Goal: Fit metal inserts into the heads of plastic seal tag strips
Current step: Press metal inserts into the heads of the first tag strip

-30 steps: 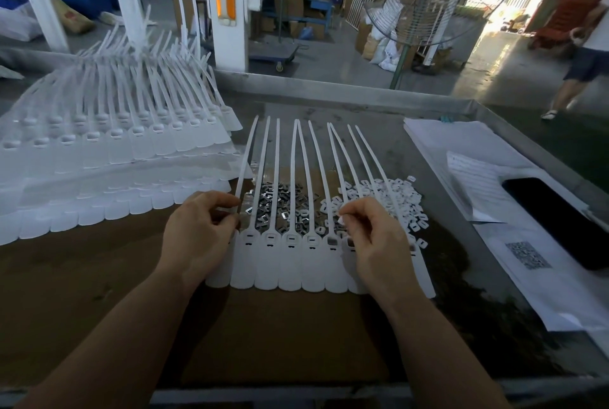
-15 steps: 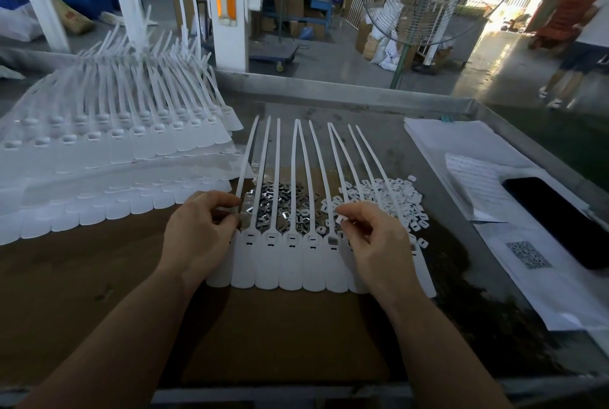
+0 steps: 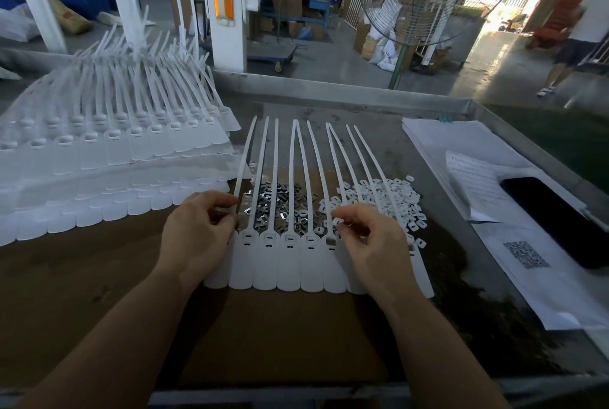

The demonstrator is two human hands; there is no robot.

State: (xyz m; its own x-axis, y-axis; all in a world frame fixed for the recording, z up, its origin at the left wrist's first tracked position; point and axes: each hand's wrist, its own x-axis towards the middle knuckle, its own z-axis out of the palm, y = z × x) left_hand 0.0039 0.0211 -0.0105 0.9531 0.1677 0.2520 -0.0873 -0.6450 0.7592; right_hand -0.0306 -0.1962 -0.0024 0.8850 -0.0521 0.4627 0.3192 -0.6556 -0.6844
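A row of white seal tag strips (image 3: 290,272) lies flat on the brown board, tails pointing away from me. Several heads show a dark slot; one head (image 3: 331,241) beside my right fingers is open with metal showing inside. My left hand (image 3: 197,234) pinches the leftmost strip at its head. My right hand (image 3: 372,244) hovers over the right-hand heads and pinches a small white cap (image 3: 339,221) between thumb and forefinger. A pile of shiny metal inserts (image 3: 280,201) lies under the tails, just beyond both hands.
A heap of small white plastic caps (image 3: 392,197) lies right of the inserts. Stacks of white strips (image 3: 99,151) fill the left. Papers (image 3: 461,158) and a black phone (image 3: 553,217) lie at the right. A raised metal rim (image 3: 329,92) bounds the table's far side.
My right hand has shifted slightly over the strip heads and the small white cap now shows between its fingertips. My left hand has stayed on the leftmost strip.
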